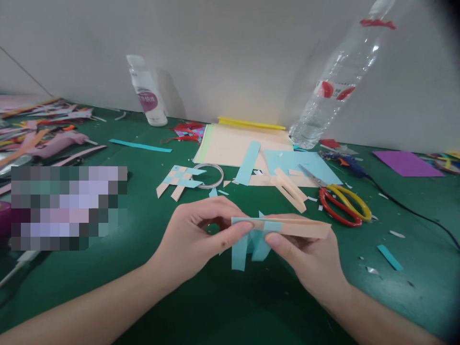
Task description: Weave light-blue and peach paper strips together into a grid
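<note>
Between my two hands is a piece of woven paper strips (273, 226), light blue and peach, held above the green table. My left hand (204, 230) pinches its left end between thumb and fingers. The thumb of my right hand (305, 254) presses near its middle, with the fingers behind it. Two blue strip ends hang down below, and a peach strip sticks out to the right. Beyond my left hand lies a finished-looking woven paper fish shape (179, 177), blue and peach, beside a roll of clear tape (220, 175).
Scissors (339, 203) with red and yellow handles lie to the right, near a blue glue gun (350, 165) with its cord. Blue paper (305, 163) and peach sheets (230, 143) lie ahead. A clear bottle (330, 91) and a white bottle (147, 93) stand by the wall. Colored strips (46, 120) pile up left.
</note>
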Tool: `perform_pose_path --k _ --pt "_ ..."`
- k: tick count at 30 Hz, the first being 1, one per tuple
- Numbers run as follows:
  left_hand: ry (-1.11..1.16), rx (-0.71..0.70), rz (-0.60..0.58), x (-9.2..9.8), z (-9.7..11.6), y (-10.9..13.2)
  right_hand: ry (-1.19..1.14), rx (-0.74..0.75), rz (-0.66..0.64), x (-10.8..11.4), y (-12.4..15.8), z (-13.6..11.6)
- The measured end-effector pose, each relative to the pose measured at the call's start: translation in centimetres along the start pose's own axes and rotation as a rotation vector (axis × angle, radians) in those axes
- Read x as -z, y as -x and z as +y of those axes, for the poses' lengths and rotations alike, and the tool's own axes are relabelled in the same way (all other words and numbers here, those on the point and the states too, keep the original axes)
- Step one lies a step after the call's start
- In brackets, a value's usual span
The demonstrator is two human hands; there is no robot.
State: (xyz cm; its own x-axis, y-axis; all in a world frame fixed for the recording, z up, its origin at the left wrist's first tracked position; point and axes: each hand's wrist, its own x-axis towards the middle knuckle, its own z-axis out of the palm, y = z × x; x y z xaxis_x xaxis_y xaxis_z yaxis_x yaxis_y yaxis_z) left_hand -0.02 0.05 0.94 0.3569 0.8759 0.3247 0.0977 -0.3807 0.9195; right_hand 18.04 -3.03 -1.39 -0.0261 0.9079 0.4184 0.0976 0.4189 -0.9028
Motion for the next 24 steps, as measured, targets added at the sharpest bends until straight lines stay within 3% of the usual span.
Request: perform_pose_path --k 14,19,24 --pt "-0.11 0.011 0.008 -0.05 0.22 -0.03 0.194 -0.039 0.144 -0.05 -0.3 -0.32" --pt "-0.087 0.121 -0.004 -0.05 0.43 -0.14 0.243 -0.044 0.14 0.14 -0.19 -0.3" --pt "0.064 0.307 -0.105 0.27 -0.17 -0.42 0.225 -0.089 0.067 0.27 -0.51 -0.15"
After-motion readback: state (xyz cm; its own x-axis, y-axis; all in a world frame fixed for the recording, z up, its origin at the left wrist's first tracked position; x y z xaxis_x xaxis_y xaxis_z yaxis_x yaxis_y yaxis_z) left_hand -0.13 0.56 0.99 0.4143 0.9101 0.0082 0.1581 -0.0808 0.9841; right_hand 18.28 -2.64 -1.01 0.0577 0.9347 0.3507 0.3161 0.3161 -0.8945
